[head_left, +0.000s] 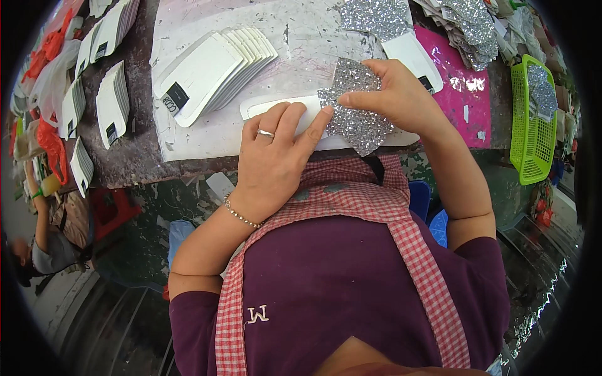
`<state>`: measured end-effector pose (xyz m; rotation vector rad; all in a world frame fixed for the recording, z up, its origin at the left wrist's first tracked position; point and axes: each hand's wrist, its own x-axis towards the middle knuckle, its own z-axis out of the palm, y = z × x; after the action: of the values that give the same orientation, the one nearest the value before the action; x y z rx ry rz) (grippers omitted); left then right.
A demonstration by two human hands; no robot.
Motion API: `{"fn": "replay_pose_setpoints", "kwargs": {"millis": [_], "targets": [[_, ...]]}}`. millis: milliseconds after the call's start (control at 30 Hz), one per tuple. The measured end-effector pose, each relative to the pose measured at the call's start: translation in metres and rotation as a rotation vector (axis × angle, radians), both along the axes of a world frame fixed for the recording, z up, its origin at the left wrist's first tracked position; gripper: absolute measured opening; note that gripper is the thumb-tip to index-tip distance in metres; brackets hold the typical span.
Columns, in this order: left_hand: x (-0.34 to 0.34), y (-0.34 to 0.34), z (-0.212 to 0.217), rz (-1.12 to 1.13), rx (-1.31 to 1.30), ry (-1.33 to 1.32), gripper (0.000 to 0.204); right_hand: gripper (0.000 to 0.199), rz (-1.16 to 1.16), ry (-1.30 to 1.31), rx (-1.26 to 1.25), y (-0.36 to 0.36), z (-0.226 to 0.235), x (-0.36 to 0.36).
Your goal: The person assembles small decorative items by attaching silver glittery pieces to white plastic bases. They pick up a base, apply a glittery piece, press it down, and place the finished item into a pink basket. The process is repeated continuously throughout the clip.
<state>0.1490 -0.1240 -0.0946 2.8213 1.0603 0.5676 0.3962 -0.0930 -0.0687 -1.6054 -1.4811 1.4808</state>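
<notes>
My left hand (269, 156), with a ring and a beaded bracelet, presses its bent fingers on a white rounded panel (252, 108) at the table's near edge. Its thumb reaches to the edge of a silver glitter piece (359, 119). That glitter piece is pinched in my right hand (398, 97), thumb on top and fingers at its far side. It overlaps the right end of the white panel, and whether the two are stuck together I cannot tell. Left of my hands lies a fanned stack of white panels (213, 69), each with a black label.
More fanned white stacks (113, 103) stand on the dark table at left. Silver glitter pieces (376, 17) and a white panel (414, 59) lie at the far right, beside a pink sheet (467, 106). A green basket (519, 125) is at the right edge. Another person (47, 244) is at far left.
</notes>
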Motion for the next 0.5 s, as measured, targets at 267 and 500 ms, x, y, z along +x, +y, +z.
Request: {"fn": "replay_pose_setpoints", "kwargs": {"millis": [267,500], "targets": [[0.004,-0.001,0.005,0.018,-0.022,0.044,0.057,0.041,-0.006,-0.1,0.047,-0.002,-0.002,-0.001],[0.008,-0.002,0.009,0.04,-0.036,0.072,0.06,0.042,-0.022,-0.142,0.181,-0.006,-0.006,-0.004]]}}
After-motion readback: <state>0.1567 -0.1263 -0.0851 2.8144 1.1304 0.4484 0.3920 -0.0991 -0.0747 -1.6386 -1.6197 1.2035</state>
